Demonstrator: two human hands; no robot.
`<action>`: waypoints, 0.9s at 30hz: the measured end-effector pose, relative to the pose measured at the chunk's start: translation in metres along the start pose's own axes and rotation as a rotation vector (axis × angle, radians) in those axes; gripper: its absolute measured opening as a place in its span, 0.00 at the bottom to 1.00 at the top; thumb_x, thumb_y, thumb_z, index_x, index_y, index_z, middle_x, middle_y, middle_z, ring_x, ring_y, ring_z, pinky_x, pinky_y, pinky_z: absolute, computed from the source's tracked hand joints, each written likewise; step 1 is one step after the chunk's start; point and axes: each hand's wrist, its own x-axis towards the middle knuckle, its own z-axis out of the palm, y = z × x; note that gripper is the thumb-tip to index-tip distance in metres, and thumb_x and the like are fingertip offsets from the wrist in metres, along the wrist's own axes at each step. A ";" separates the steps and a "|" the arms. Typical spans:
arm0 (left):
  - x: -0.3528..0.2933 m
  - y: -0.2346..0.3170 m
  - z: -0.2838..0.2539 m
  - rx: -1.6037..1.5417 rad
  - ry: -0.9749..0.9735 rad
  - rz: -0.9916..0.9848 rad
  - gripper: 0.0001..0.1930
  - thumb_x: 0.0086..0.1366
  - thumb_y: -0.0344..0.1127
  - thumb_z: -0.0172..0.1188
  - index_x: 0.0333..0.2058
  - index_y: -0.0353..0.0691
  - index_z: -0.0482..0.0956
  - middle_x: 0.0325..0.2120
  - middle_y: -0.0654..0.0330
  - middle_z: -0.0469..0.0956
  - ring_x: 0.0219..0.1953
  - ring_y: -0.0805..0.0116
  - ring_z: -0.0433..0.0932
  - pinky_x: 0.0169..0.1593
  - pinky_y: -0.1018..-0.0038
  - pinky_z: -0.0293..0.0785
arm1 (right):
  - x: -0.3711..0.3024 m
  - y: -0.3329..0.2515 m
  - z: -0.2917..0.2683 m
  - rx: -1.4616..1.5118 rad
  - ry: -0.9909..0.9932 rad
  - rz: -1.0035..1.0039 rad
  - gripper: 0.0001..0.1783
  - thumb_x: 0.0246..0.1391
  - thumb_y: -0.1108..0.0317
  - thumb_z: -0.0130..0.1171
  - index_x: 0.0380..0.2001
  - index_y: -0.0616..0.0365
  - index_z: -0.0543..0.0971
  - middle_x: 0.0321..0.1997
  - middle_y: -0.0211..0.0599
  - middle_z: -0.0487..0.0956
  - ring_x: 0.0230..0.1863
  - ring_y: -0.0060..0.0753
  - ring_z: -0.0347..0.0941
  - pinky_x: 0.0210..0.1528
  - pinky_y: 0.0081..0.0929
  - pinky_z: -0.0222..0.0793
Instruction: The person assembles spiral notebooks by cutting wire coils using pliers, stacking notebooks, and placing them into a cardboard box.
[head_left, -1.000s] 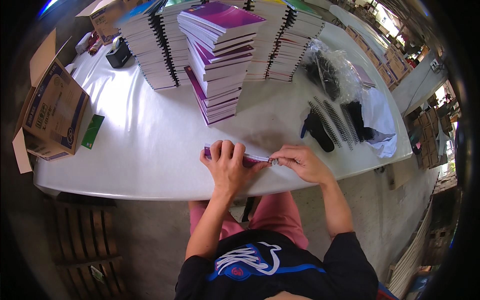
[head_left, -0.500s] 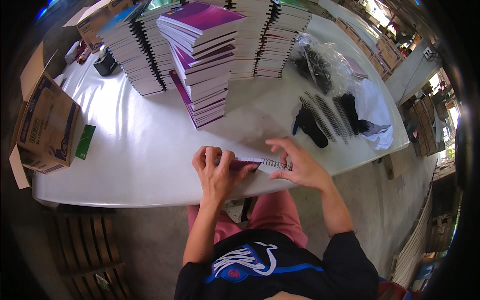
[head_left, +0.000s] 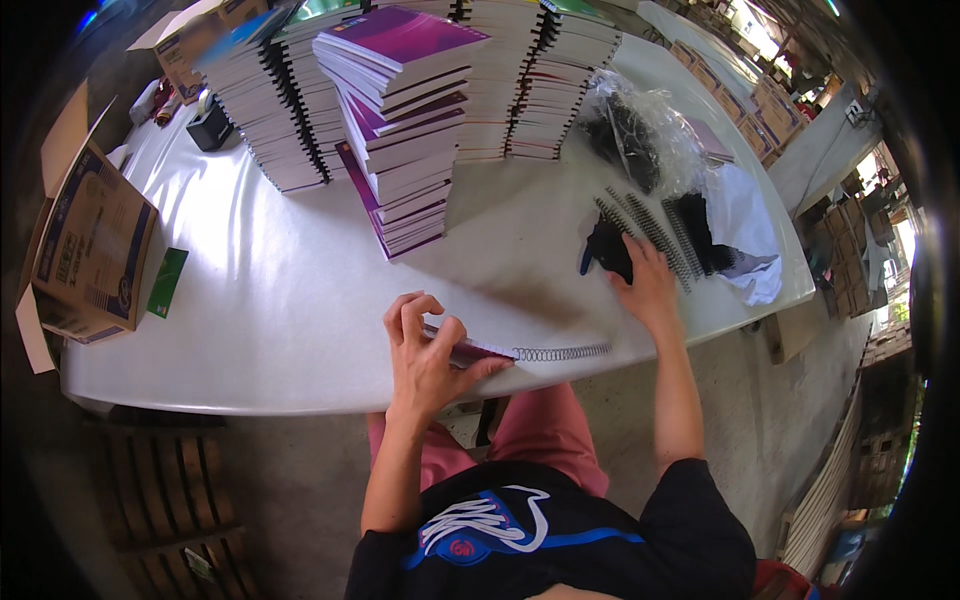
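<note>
A purple-covered book (head_left: 480, 348) stands on edge near the table's front, pinched between the thumb and curled fingers of my left hand (head_left: 424, 345). From its right end a thin wire spiral coil (head_left: 565, 353) sticks out, its free end unsupported by my fingers. Farther right, my right hand (head_left: 648, 285) has its thumb and fingers around the lower end of a black cloth-like thing (head_left: 607, 245), whose exact kind I cannot make out. A dark blue piece (head_left: 586, 262) pokes out at its left. Loose spiral coils (head_left: 650, 225) lie just beyond that hand.
A tall stack of purple books (head_left: 410, 130) rises ahead, with stacks of spiral-bound books (head_left: 290, 120) behind. An open cardboard box (head_left: 95, 245) and green card (head_left: 167, 283) are at left. Clear plastic wrap (head_left: 645, 120) and white cloth (head_left: 745, 235) lie at right.
My right hand has let go of the coil and moved right and away from me to the black cloth-like thing. The left hand still holds the book.
</note>
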 end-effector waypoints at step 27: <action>-0.001 -0.006 0.006 -0.121 0.072 -0.017 0.28 0.28 0.53 0.77 0.19 0.42 0.71 0.55 0.49 0.59 0.62 0.39 0.46 0.58 0.50 0.56 | -0.025 -0.089 -0.023 1.406 -0.520 -0.592 0.19 0.43 0.83 0.53 0.40 0.61 0.82 0.51 0.51 0.76 0.54 0.46 0.73 0.57 0.31 0.66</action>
